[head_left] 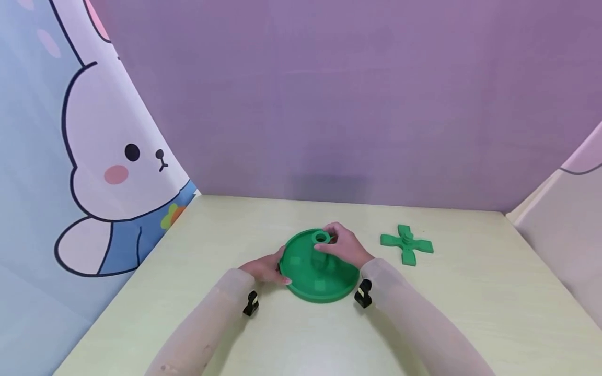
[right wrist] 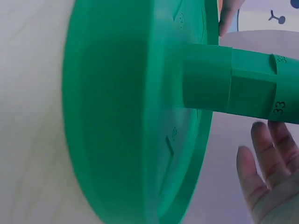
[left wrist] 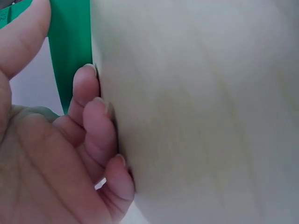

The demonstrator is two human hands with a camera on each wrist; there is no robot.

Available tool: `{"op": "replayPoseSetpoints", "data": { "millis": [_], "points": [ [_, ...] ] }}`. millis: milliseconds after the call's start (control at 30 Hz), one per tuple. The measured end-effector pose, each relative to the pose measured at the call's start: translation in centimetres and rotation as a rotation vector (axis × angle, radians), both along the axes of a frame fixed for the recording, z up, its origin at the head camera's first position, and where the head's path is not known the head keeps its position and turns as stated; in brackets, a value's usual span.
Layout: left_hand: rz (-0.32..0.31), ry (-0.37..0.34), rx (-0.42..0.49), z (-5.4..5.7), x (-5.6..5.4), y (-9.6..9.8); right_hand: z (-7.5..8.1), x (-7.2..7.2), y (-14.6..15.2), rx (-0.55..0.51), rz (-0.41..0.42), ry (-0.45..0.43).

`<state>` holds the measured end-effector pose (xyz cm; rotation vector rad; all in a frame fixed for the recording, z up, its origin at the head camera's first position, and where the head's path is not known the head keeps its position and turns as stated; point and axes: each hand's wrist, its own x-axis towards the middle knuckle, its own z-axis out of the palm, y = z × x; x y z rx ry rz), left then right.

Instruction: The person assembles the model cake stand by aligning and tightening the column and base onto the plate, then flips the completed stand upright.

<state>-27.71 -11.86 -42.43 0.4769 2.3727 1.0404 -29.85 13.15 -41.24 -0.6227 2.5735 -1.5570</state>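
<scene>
Green, smooth and plastic-looking, the round dish [head_left: 301,274] rests on the pale table [head_left: 226,224], its rim [head_left: 319,299] held by the curled left hand [head_left: 266,268] while the right hand [head_left: 347,248] pinches the top of its hollow post [right wrist: 215,78]. It should handle light and stiff, hardly fragile but perhaps slick, so the outer wall and the post's flat-sided upper end look the surest holds.

Left forearm [head_left: 202,324]: pale-sleeved, slanting up from lower left of centre, head view. Left hand [head_left: 267,267]: mid-frame, thumb [left wrist: 25,39] spread wide of the bent fingers [left wrist: 100,133]. Right forearm [head_left: 423,318]: pale-sleeved, slanting up from lower right of centre. Right hand [head_left: 347,247]: mid-frame, thumb and forefinger pinching; three fingers [right wrist: 270,161] extended, lower right of right wrist view.
</scene>
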Motion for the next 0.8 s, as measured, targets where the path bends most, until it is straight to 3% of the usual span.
{"op": "replayPoseSetpoints", "data": {
  "millis": [367,800],
  "points": [
    [0.007,0.011,0.024,0.0,0.4,0.0,-0.1,0.5,0.2,-0.078,0.04,-0.018],
    [0.006,-0.002,0.01,-0.1,0.6,0.8,0.1,1.5,0.8,-0.056,-0.041,-0.027]
  ]
}}
